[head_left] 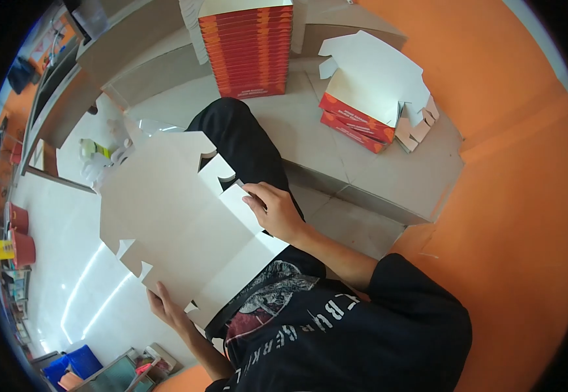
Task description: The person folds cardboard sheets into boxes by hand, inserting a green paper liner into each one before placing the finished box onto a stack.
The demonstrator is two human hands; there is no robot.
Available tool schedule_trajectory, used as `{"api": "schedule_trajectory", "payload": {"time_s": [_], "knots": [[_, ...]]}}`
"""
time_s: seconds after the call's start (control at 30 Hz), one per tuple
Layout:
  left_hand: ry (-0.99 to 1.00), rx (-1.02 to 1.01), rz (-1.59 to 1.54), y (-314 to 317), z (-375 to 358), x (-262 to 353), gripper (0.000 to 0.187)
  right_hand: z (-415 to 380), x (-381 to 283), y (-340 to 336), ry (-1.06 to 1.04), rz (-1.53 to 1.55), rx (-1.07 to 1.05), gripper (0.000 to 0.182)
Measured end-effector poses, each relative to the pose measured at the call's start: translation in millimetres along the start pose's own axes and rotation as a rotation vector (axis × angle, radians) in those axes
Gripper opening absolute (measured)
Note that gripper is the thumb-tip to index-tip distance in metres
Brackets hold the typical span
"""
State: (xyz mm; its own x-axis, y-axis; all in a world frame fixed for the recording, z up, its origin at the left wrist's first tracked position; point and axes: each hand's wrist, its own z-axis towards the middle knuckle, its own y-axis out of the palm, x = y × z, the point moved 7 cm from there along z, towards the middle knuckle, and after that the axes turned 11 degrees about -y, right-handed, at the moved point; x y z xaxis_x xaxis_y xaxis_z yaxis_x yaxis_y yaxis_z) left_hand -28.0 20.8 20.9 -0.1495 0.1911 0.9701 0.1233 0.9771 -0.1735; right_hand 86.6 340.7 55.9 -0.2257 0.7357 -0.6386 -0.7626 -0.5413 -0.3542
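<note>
An unfolded cardboard box blank [173, 202] lies across my lap, its pale inner side facing up. Along two opposite edges it has cut tabs and notches. My right hand [272, 210] is closed on the flaps of its right edge, fingers bent over the card. At the lower left edge, my left hand [167, 310] grips the card with the thumb on top; its other fingers are mostly hidden underneath.
A tall stack of nested red boxes [248, 55] stands on the tiled ledge [310, 111]. Right of it are more red boxes [357, 124], one with its white lid up. An orange wall [519, 196] rises at right; bottles [94, 151] stand beyond the blank.
</note>
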Motion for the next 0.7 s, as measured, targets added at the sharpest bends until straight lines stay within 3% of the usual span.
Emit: {"api": "schedule_trajectory", "payload": {"time_s": [0.17, 0.27, 0.37, 0.5, 0.6, 0.63, 0.7], "knots": [[0.026, 0.036, -0.053, -13, 18, -11, 0.034, 14, -35, -9, -0.282, -0.074, 0.082, 0.014], [0.082, 0.136, -0.090, -14, 15, 12, 0.033, 4, -31, 4, 0.153, 0.470, -0.055, 0.015], [0.102, 0.198, -0.033, -31, 14, 13, 0.033, 8, -37, -1, 0.324, 0.648, -0.196, 0.019], [0.169, 0.226, 0.074, -39, -2, 38, 0.028, 15, -34, 4, 0.435, 0.986, -0.117, 0.023], [0.217, 0.242, 0.161, -53, -12, 48, 0.024, 1, -35, 36, 0.668, 1.590, -0.191, 0.033], [0.224, 0.255, 0.240, -55, -15, 52, 0.023, 3, -41, 35, 0.661, 1.611, -0.358, 0.042], [0.354, 0.252, 0.385, -43, -20, 76, 0.020, -17, -19, 41, 0.650, 0.990, -0.464, 0.042]]}}
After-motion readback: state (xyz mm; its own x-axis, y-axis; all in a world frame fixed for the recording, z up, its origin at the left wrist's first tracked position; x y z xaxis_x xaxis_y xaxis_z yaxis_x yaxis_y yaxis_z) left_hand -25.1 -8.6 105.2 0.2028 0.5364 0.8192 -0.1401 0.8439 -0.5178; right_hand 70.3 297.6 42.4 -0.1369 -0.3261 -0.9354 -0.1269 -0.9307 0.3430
